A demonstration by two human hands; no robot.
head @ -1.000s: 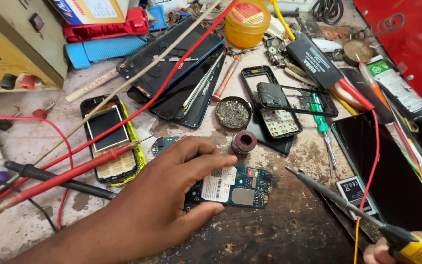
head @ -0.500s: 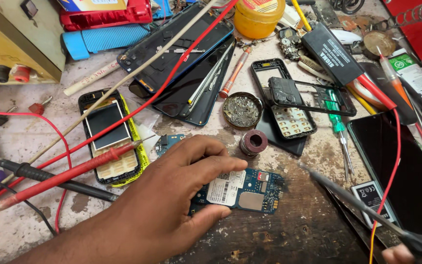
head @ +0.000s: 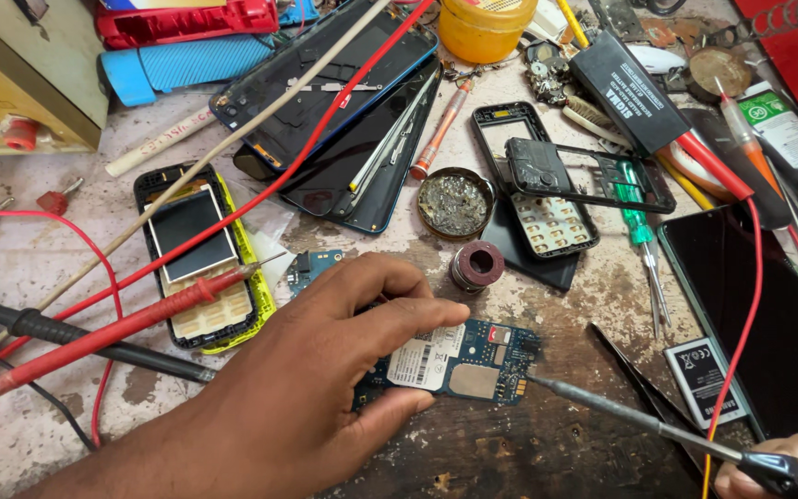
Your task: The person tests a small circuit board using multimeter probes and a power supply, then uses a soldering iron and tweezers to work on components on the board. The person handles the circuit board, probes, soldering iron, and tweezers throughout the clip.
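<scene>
My left hand [head: 316,370] pins a blue phone circuit board [head: 473,362] flat on the worn wooden bench, index finger across its top edge and thumb under its lower edge. My right hand [head: 778,462], only partly in view at the bottom right corner, grips the yellow and black handle of a soldering iron [head: 658,420]. The iron's thin metal tip touches the right edge of the board.
A yellow-edged keypad phone [head: 200,259] lies left with red and black probes [head: 113,328] across it. A solder wire spool [head: 477,265] and a round tin [head: 454,201] sit just above the board. Black phone frames [head: 547,189], tweezers [head: 648,388], a battery [head: 704,379] and a dark phone screen [head: 768,314] lie right.
The soldering iron tip has moved left until it touches the board's right edge. My left hand stays pressed on the board. The view has drawn closer.
</scene>
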